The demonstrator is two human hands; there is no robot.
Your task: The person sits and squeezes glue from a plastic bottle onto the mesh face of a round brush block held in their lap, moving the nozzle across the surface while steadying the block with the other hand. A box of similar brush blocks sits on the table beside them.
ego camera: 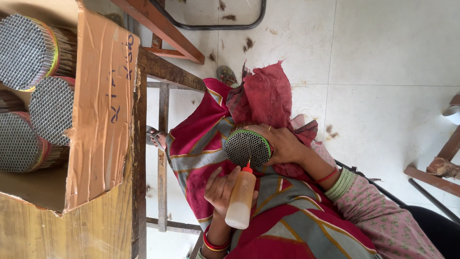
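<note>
My right hand (pixel 286 146) grips a round bundle of thin hollow tubes (pixel 247 147) bound with a green band, its honeycomb end face turned toward me over my lap. A dark red cloth (pixel 263 96) lies behind the bundle. My left hand (pixel 221 189) holds a small plastic squeeze bottle (pixel 241 197) of pale amber liquid. Its red nozzle tip touches the lower edge of the bundle's face. Red bangles sit on both wrists.
An open cardboard box (pixel 103 120) on a wooden table (pixel 57 232) at the left holds several similar banded tube bundles (pixel 26 50). Wooden table legs and rails (pixel 163 144) stand by my feet. White tiled floor (pixel 383 57) with scattered debris lies beyond, and wooden furniture parts (pixel 438 170) are at the right.
</note>
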